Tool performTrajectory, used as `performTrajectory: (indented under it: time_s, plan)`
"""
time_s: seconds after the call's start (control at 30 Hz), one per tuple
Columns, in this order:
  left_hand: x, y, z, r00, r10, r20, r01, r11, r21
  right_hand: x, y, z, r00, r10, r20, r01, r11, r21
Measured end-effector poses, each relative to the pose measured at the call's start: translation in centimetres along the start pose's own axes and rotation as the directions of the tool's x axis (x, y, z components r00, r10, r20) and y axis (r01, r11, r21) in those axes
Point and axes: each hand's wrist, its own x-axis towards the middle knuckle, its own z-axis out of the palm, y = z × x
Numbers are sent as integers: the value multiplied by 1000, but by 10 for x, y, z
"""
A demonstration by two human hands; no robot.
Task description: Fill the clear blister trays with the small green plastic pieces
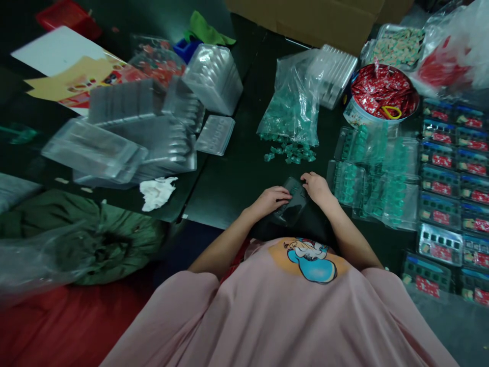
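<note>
While I work from far off, the head view shows me the pink shirt (pixel 282 316) closest, and just beyond it the transparent tray (pixel 295 204), slanted at the near edge of the dark table (pixel 225 191). The left hand (pixel 269 199) grasps the tray along its left side; the right hand (pixel 316 187) has its fingers bent at the upper right edge, and I cannot tell whether they pinch something small or merely steady the plastic. To do this well, I would keep the left hold firm but light, since such thin plastic probably flexes, and work with the right fingertips alone. Farther on, loose green pieces (pixel 293 153) lie at the near end of a clear bag (pixel 291 104). Green-filled trays (pixel 393 204) stand just beside the right forearm, so I would swing it narrowly; more generous room runs leftward, towards the white tissue (pixel 156 193). Farthest, a round tin (pixel 364 117) and a cardboard box (pixel 305 20) limit the reach.
</note>
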Motion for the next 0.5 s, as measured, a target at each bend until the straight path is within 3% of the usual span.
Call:
performTrajectory:
  time_s: [0.17,0.37,0.5]
  plan:
    - [2,1,0,1000,-24,-5,23,997,-78,3,-3,2,1000,-7,-13,7,1000,-22]
    - [21,1,12,985,-64,-162,60,998,-32,31,-5,2,992,-41,-117,29,995,-97]
    - [29,1,15,982,-57,-178,51,998,-33,46,-3,3,989,-67,-134,55,995,-89]
